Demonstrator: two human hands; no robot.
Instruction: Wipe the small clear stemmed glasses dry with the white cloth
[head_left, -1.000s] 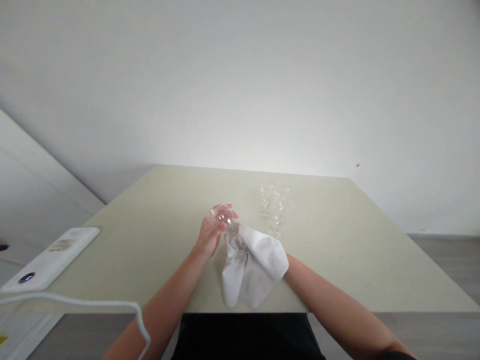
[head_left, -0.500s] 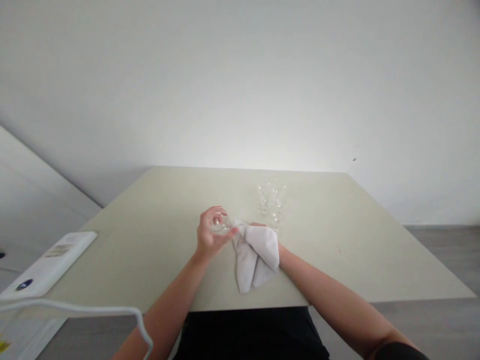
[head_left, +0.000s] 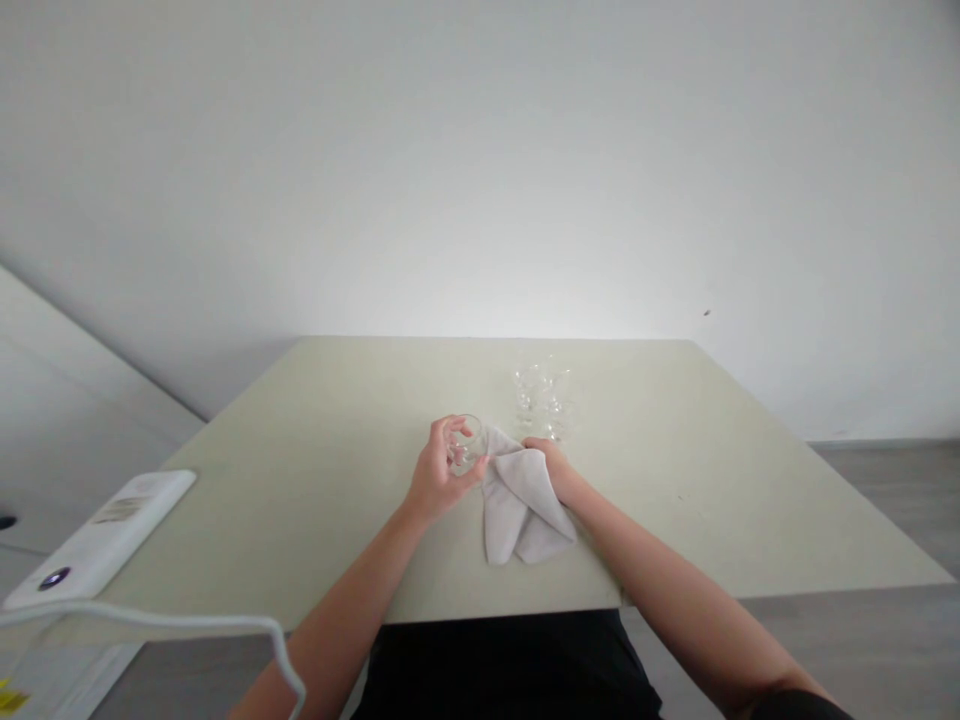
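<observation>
My left hand (head_left: pixel 437 472) is wrapped round a clear drinking glass (head_left: pixel 466 447), its fingers and thumb curved about the bowl. The glass is tilted, its round rim turned up toward me. In my right hand (head_left: pixel 550 462) is a light grey cloth (head_left: pixel 523 505), which drapes down toward the table's front edge. The cloth's upper end reaches the right side of the glass; whether it presses on the glass is hard to make out. Just beyond my right hand stand several clear glasses (head_left: pixel 551 392) close together.
The pale table (head_left: pixel 315 430) meets a white wall (head_left: pixel 480 180) at the back. A white box-shaped device (head_left: pixel 112 530) lies at the table's left edge. A white cable (head_left: pixel 187 620) crosses the lower left in the foreground.
My left hand and the glass have moved slightly right. The cloth has shifted and opened out on its right side, and more of my right hand shows.
</observation>
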